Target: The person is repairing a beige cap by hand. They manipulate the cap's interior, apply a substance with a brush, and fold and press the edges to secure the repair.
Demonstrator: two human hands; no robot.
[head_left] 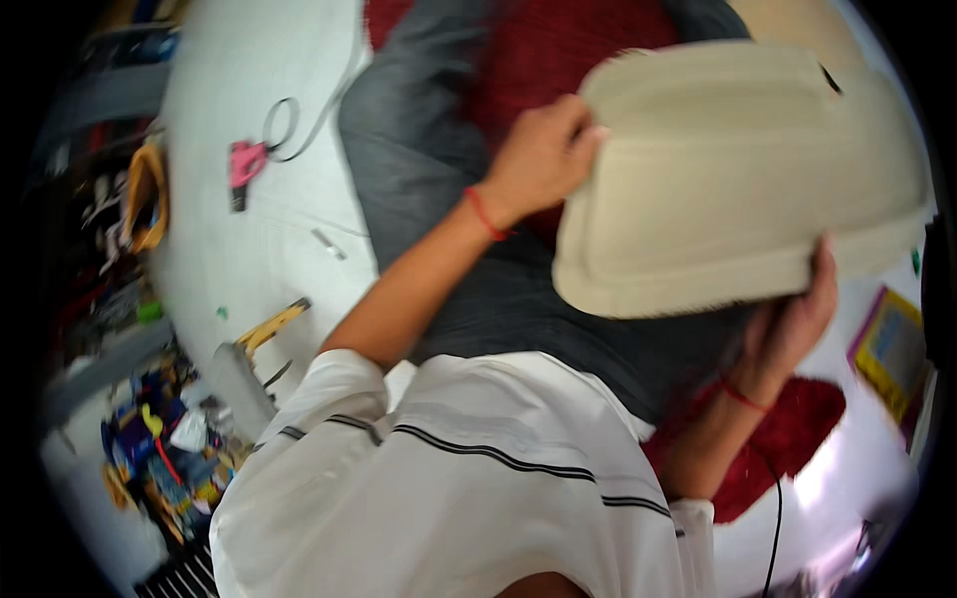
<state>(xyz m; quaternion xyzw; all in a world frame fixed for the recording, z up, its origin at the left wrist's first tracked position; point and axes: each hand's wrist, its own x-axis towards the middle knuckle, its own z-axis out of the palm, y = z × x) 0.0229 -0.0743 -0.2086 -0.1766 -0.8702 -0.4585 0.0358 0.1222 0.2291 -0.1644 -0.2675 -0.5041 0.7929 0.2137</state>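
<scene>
A broad beige panel (698, 189) with rounded corners and moulded ridges is held above my lap, a little right of the middle. My left hand (548, 154) grips its left edge, the thumb lying on the upper face and the other fingers mostly hidden. At the near edge, toward the right, my right hand (797, 314) holds the panel from below with fingertips against the rim. A small dark slot shows near the panel's far right corner. Motion blurs the picture somewhat.
A pink gun-shaped tool (245, 164) with a black nozzle and cord lies on the white floor (199, 259) at left. Cluttered shelves (164, 439) line the left side. Under my legs is a red rug (797, 429). A yellow-edged package (887, 349) lies at right.
</scene>
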